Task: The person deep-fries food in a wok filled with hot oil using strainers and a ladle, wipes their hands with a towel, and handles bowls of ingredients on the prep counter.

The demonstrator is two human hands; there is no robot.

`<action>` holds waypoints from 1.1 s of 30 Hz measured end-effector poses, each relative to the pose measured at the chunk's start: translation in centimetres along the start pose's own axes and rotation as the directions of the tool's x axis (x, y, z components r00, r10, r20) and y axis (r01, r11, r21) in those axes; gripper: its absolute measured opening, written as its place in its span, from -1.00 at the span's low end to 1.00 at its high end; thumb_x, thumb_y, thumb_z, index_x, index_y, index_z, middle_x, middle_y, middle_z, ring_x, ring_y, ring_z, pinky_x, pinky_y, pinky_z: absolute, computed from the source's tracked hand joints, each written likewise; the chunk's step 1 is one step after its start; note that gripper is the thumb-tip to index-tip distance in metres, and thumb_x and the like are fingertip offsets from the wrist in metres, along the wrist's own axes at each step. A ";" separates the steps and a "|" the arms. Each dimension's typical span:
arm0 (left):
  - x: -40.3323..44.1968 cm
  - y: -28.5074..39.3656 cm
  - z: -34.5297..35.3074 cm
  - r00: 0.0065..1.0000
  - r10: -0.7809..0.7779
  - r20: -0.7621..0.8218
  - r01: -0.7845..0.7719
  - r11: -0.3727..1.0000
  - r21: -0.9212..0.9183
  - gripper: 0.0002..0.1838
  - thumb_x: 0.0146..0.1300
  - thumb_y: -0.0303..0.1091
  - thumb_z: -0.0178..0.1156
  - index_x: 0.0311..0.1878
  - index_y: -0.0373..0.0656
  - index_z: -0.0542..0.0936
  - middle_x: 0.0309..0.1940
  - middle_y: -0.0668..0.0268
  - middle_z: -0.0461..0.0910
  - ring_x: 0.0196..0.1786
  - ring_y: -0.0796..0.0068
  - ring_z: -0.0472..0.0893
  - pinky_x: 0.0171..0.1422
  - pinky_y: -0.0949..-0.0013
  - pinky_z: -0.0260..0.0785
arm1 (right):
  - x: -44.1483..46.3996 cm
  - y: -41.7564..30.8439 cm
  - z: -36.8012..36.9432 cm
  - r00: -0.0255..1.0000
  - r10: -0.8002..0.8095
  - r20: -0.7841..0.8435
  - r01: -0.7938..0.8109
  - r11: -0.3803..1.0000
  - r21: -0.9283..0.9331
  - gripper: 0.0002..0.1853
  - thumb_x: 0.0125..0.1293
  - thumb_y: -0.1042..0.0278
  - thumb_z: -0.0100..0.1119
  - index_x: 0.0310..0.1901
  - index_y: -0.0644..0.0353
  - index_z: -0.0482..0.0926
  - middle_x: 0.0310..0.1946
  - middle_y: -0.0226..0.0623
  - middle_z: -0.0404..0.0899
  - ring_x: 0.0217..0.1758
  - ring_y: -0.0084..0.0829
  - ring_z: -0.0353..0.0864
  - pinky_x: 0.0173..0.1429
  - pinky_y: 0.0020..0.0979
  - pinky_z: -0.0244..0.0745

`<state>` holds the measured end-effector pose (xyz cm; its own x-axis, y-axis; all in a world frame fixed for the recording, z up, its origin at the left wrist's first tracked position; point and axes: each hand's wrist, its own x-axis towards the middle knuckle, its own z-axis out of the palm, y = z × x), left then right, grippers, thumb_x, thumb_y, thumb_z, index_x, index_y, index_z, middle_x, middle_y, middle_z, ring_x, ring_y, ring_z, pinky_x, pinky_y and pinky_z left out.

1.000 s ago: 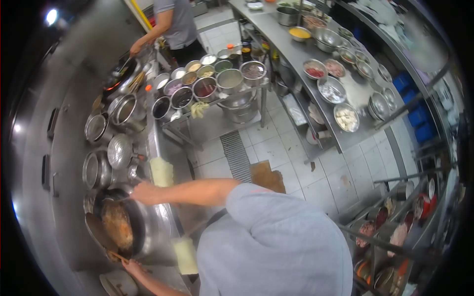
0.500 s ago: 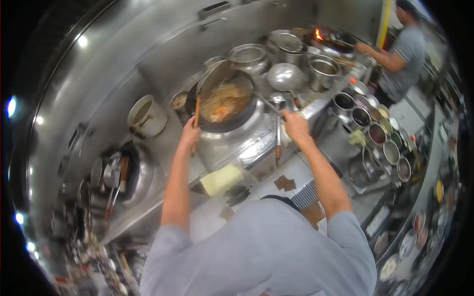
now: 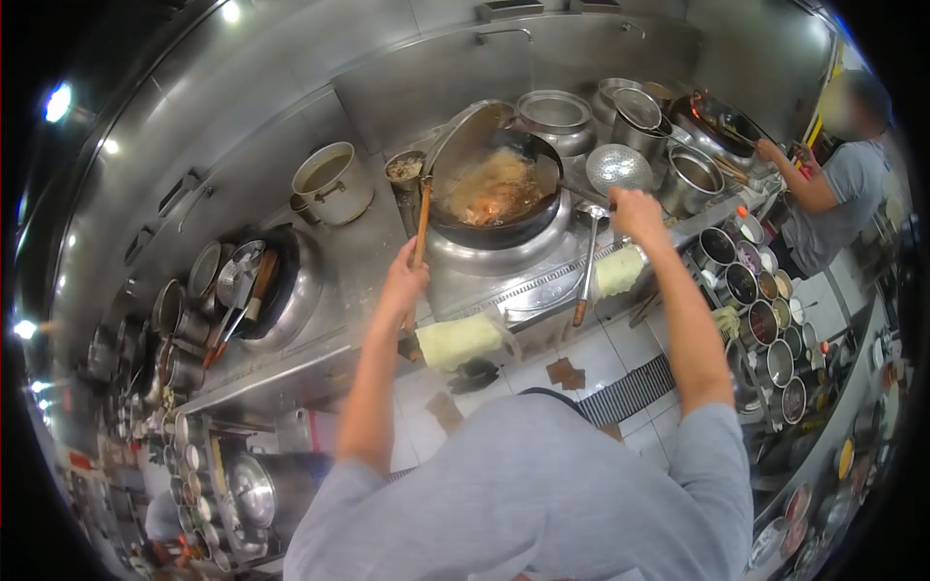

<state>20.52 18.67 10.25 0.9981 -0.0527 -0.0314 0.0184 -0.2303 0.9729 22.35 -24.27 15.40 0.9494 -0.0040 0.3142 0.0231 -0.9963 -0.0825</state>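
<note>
The black wok [image 3: 455, 230] sits on the stove, holding food [image 3: 489, 194] with orange pieces in a brown, foaming mix. My left hand [image 3: 404, 281] is wrapped round the wooden handle of a large round skimmer [image 3: 463, 145], its disc tilted up along the wok's left rim. In my closed right hand [image 3: 637, 215] is the handle end of a long metal wok utensil [image 3: 548, 178]. Its working end reaches the wok's right side; whether it is a spatula or ladle I cannot tell. Below my right hand lies a ladle [image 3: 587, 266] with a wooden handle end.
Pale folded cloths [image 3: 463, 341] hang at the stove's front edge. A perforated strainer [image 3: 618, 168] and metal pots [image 3: 694, 174] stand right of the wok. Left are a tall pot [image 3: 334, 184] and another wok [image 3: 291, 281]. Another person [image 3: 838, 194] works at the right, near seasoning containers [image 3: 741, 283].
The view has swung, so the stove sits farther right in it. The skimmer still leans over the wok, and both hands keep their holds. The other person has turned a little.
</note>
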 end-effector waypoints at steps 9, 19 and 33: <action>-2.2 -2.5 2.0 0.996 0.085 0.005 -0.086 0.995 0.055 -0.18 0.02 -0.66 0.04 0.45 0.03 0.22 -0.20 0.33 0.40 -0.41 0.62 0.42 -0.50 0.53 0.29 | 10.1 2.1 -7.8 0.670 0.010 0.742 -0.321 0.906 0.278 -0.81 0.23 0.33 0.18 -0.11 0.06 0.56 -0.58 -0.48 0.54 -0.70 -0.72 0.28 -0.67 -0.55 0.11; -5.3 -0.5 -0.7 0.995 0.048 -0.093 -0.040 0.995 0.088 -0.22 0.06 -0.61 0.05 0.44 -0.05 0.22 -0.11 0.23 0.48 -0.07 0.40 0.50 0.07 0.40 0.37 | 2.1 3.8 -1.8 0.679 -0.200 0.707 -0.550 0.499 0.669 -0.69 0.31 0.40 0.12 0.09 0.08 0.45 -0.59 -0.45 0.42 -0.73 -0.70 0.19 -0.70 -0.57 -0.03; -3.1 -0.8 1.1 0.979 0.016 -0.201 -0.043 0.990 -0.134 -0.13 -0.02 -0.73 -0.02 0.46 0.04 0.19 -0.14 0.30 0.37 -0.50 0.64 0.36 -0.58 0.53 0.20 | 3.0 -2.5 3.9 0.753 -0.144 0.642 -0.657 -0.095 0.748 -0.74 0.39 0.38 0.03 0.08 0.15 0.40 -0.49 -0.40 0.44 -0.68 -0.71 0.21 -0.70 -0.60 0.04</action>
<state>17.31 17.91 9.34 0.9897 0.1400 0.0303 -0.0170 -0.0956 0.9953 26.35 -21.48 12.86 0.9125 0.1957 -0.3592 -0.3913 0.1614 -0.9060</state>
